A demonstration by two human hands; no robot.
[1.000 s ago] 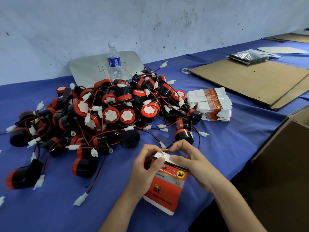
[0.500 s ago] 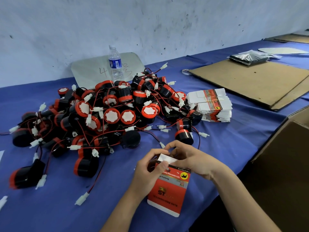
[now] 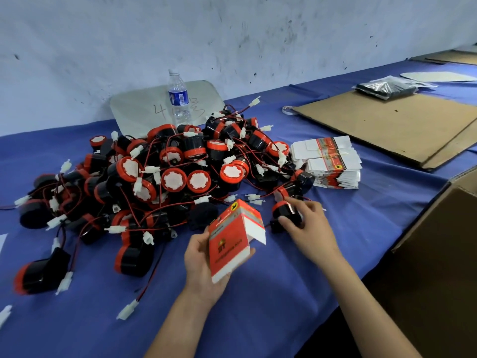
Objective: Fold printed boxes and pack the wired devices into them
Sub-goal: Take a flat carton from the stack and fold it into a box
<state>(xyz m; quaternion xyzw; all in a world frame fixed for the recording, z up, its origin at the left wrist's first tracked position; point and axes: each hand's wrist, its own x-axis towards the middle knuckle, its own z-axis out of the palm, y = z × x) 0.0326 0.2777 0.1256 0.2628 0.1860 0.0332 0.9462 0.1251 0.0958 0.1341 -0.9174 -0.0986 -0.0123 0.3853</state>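
One box [image 3: 229, 244] is now squared up and gripped in the left hand [image 3: 202, 264] alone, while the right hand [image 3: 308, 224] has left it to curl round a device [image 3: 285, 211] at the near edge of the pile [image 3: 178, 177] (packing comes next, I judge).

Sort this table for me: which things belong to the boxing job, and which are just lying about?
Job: folded red box held in the left hand; wired device gripped by the right hand; pile of wired devices; stack of flat boxes.
Lying about: water bottle; cardboard sheets; tape roll; black packet.
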